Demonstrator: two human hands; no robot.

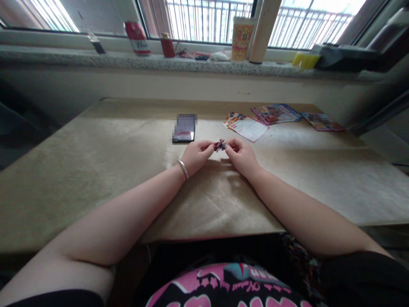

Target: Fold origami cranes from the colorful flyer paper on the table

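Observation:
My left hand (197,154) and my right hand (241,154) meet just above the table, fingers pinched together. Between their fingertips sits a small folded piece of coloured paper (220,145), red, white and dark. Each hand grips one side of it. A silver bangle (183,169) circles my left wrist. Both forearms rest on the brown paper sheet (105,162) that covers the table.
A dark phone (184,128) lies flat just beyond my hands. Several colourful printed leaflets (265,119) are spread at the far right of the table. The window sill (153,62) behind holds a red can, a red lighter, a paper cup and a yellow sponge.

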